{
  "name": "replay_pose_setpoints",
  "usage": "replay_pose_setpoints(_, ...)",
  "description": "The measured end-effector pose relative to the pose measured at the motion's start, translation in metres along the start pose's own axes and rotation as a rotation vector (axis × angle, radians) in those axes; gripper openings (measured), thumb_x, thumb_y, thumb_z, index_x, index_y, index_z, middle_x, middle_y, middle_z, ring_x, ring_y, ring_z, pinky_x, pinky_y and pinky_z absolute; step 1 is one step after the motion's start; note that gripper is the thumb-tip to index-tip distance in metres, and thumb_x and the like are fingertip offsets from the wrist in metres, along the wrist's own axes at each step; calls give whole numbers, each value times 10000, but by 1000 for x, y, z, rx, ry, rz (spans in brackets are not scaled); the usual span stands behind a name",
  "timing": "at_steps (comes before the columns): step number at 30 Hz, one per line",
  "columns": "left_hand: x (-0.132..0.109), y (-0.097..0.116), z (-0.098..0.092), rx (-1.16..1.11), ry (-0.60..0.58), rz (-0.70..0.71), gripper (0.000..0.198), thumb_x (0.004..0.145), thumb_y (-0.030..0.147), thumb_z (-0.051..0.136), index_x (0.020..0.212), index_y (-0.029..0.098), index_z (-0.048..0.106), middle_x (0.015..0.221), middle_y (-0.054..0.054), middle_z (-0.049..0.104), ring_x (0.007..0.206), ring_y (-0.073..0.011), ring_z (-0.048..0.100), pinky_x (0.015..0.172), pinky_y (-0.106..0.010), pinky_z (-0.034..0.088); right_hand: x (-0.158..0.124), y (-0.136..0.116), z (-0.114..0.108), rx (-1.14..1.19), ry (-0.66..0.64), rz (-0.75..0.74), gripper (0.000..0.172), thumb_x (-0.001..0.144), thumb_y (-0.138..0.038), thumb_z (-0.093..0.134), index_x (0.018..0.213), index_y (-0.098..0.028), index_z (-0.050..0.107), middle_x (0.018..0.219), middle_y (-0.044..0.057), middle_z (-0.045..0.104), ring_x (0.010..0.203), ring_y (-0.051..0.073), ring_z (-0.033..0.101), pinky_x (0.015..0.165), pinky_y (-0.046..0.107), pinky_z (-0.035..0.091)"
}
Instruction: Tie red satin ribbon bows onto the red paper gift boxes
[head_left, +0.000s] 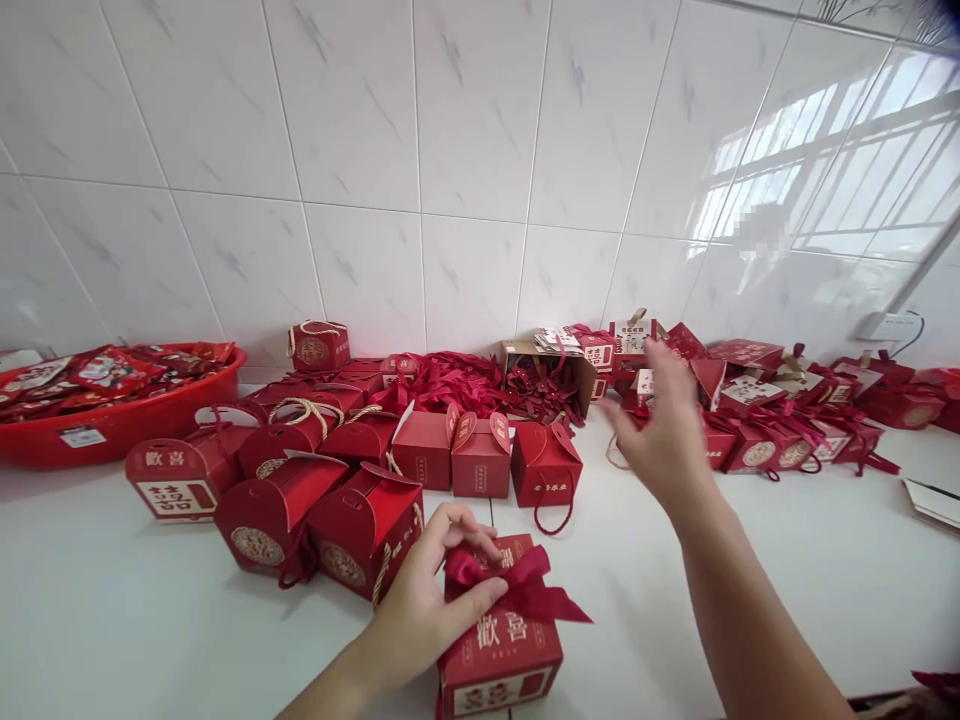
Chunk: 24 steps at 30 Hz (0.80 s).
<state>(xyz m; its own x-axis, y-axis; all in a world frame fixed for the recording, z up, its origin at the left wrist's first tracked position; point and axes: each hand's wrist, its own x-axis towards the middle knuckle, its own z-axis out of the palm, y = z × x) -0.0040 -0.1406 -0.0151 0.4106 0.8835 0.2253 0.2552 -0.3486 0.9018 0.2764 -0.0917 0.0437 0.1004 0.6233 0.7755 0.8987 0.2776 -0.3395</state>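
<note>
Near-centre red box [504,650] bears ribbon bow [529,580], seemingly done. Left hand [431,590] holds bow, fingers curled; right hand [661,435], blurred, seemingly unladen, thumb wide. Boxes at left [281,515] bowless, probably remaining.

A head-worn camera looks forward and down across a white table [150,620] toward a tiled wall [480,150], with left hand [427,597] and right hand [664,435] close.
</note>
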Motion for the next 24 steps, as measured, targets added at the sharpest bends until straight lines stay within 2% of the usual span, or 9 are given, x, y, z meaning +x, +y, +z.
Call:
replay_pose_setpoints(4,-12,-10,1,0,166,7,331,825,321,587,1115,256,441,1191,-86,570,1195,-239,496,1026,-387,378,-33,-49,0,318,-637,-22,461,894,-454,482,1292,-224,516,1400,127,440,1316,293,371,1059,489,346)
replay_pose_setpoints(6,-19,-16,4,1,223,-31,320,849,368,551,1128,255,441,1232,-87,530,1204,-243,481,1034,-396,372,-56,-72,3,510,-833,-89,512,875,-505,488,1340,-292,462,1451,84,379,1331,264,357,1049,424,377)
replay_pose_setpoints(9,-27,-20,12,-38,279,-115,350,851,432,530,1133,248,432,1239,-89,510,1172,-245,499,1001,-392,405,-80,-93,17,535,-992,-233,891,609,-581,732,1393,-345,380,1483,85,320,1340,374,288,1068,531,295)
replay_pose_setpoints(11,-29,-20,19,-70,323,-157,358,847,456,525,1125,249,440,1236,-85,510,1160,-241,506,986,-379,413,-87,-99,28,494,-995,-297,1016,515,-561,784,1409,-355,346,1454,93,363,1307,411,297,1058,580,258)
replay_pose_setpoints(15,-31,-18,24,-126,406,-148,366,844,481,513,1114,240,460,1246,-93,519,1189,-243,490,984,-362,411,-84,-90,26,430,-969,-299,917,549,-523,755,1377,-342,404,1347,76,477,1157,340,453,1003,499,357)
replay_pose_setpoints(19,-37,-20,18,-93,428,-192,382,833,503,507,1109,242,462,1281,-104,510,1180,-260,492,975,-399,416,-82,-32,-1,169,-932,-125,835,587,-471,737,1357,-323,448,1365,100,479,1204,356,453,982,495,383)
replay_pose_setpoints(20,-40,-21,16,-73,431,-209,391,827,508,511,1114,248,459,1292,-104,506,1169,-266,498,968,-412,419,-84,-11,-6,34,-854,-67,766,601,-408,731,1324,-348,485,1356,99,493,1211,370,454,991,541,353)
replay_pose_setpoints(22,-44,-22,11,-33,455,-213,398,814,505,528,1117,256,457,1292,-101,514,1158,-273,504,962,-423,420,-89,30,-14,-356,-512,185,535,570,-260,722,1094,-346,660,1235,132,584,1141,429,499,961,659,286)
replay_pose_setpoints(24,-46,-21,8,-1,497,-171,383,809,485,540,1108,258,464,1267,-94,536,1163,-273,502,972,-416,413,-91,56,-16,-580,-257,313,370,651,-296,657,1020,-281,691,1233,198,566,1157,476,467,913,704,276)
